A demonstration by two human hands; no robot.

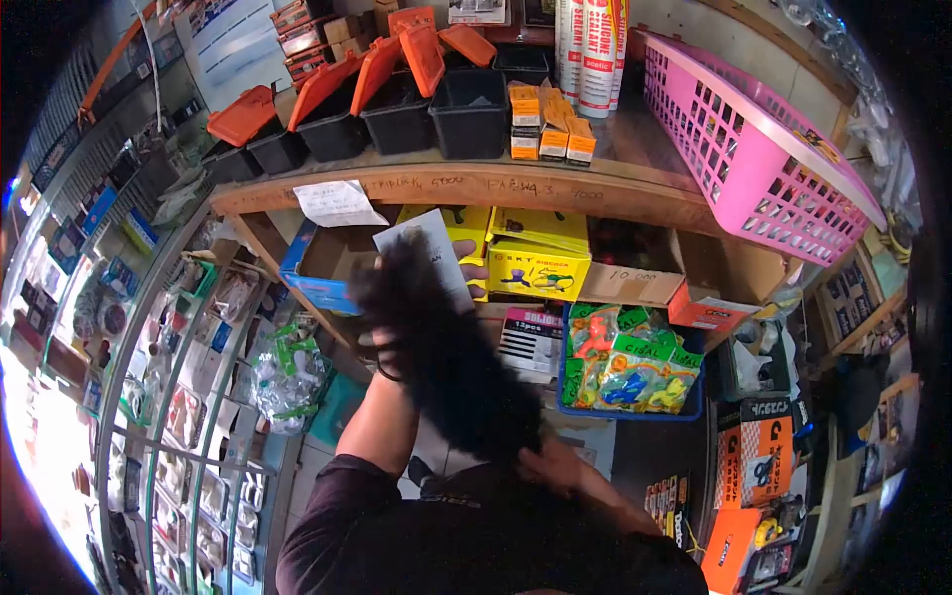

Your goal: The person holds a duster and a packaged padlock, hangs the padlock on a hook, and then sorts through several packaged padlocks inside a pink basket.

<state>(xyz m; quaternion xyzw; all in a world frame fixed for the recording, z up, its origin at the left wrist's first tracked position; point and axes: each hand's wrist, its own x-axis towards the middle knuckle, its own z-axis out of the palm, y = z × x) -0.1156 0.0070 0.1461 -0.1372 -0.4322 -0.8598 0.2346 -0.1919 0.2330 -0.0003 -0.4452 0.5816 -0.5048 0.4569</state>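
A long, fluffy black duster [461, 367], smeared by motion, slants across the middle of the view in front of the shelf. At its lower right end, my right hand [553, 466] is closed on it. My left hand [379, 342] is raised by its upper left part, with a dark band at the wrist. Most of that hand is hidden behind the black fluff, so its grip does not show. Just beyond the duster's upper end are a white card [441, 260] with print on it and a yellow box [535, 268].
Black bins [481, 114] with orange lids, small orange boxes [550, 124], sealant tubes [597, 59] and a pink basket [754, 149] stand on the upper shelf. Below is a blue tray [635, 415] of bagged goods. A glass display rack [178, 436] runs along the left.
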